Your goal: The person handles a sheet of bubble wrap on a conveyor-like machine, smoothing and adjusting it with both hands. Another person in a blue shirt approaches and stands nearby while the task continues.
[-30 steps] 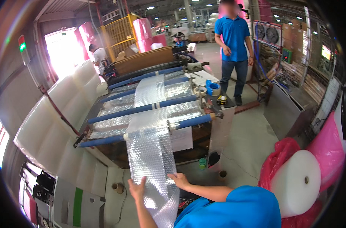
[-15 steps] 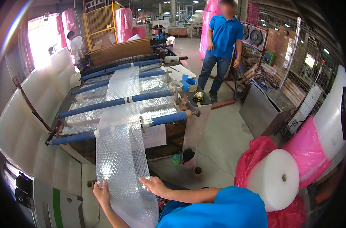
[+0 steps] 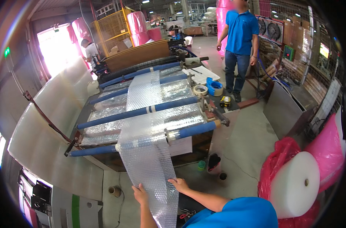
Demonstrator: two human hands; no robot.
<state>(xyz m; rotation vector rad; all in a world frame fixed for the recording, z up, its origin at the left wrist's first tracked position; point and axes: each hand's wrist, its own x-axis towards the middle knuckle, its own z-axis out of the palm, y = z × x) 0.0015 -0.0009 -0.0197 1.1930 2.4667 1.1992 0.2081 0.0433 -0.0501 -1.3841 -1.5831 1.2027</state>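
A: What are the two hands doing now?

B: Both are gripping the bubble wrap strip [image 3: 150, 167]. The left hand [image 3: 140, 194] is pinching its left edge, with the fingers closed on the film. The right hand [image 3: 179, 185] is pinching its right edge in the same way.

A: And where is the strip lying?

B: It is hanging down from the front blue roller [image 3: 150, 141] of the machine, and behind this roller it is running over two more blue rollers.

A: What is standing near this roller?

B: To its right, rolls of tape [image 3: 207, 88] are lying on the machine. Farther right, a person in a blue shirt [image 3: 239, 36] is standing on the floor. A white bubble wrap roll [image 3: 294, 184] is sitting in a pink bag, lower right of the roller.
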